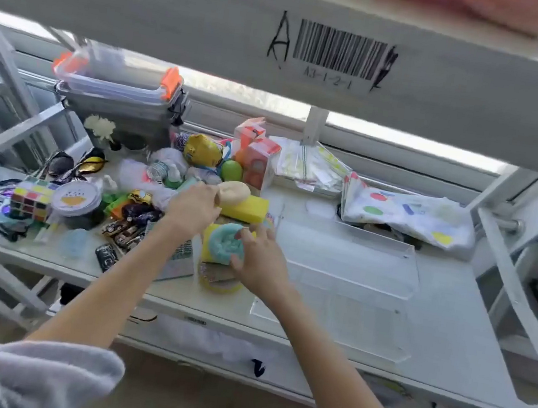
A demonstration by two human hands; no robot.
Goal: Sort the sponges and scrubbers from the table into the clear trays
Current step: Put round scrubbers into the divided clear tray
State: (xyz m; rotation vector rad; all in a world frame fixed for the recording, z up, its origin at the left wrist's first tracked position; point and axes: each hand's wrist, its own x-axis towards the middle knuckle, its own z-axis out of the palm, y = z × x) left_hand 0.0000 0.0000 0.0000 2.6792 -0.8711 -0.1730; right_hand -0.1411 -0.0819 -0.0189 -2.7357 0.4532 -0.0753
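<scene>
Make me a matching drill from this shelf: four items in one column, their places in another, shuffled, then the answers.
Items:
1. teal scrubber
2. beige sponge
3. puzzle cube
4. clear tray

Places:
A. far left of the clutter
B. under the right hand
C. at the left hand
D. right of both hands

Pairs: 1-B, 2-C, 3-A, 4-D

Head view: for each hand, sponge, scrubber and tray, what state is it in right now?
Left hand: closed on the beige sponge.
Right hand: fingers on the teal scrubber, grip unclear.
Yellow sponge: flat on the table, untouched.
Teal scrubber: lying on a yellow sponge, not lifted.
Far tray: looks empty.
Near tray: looks empty.
Lidded bins: stacked, closed.
</scene>
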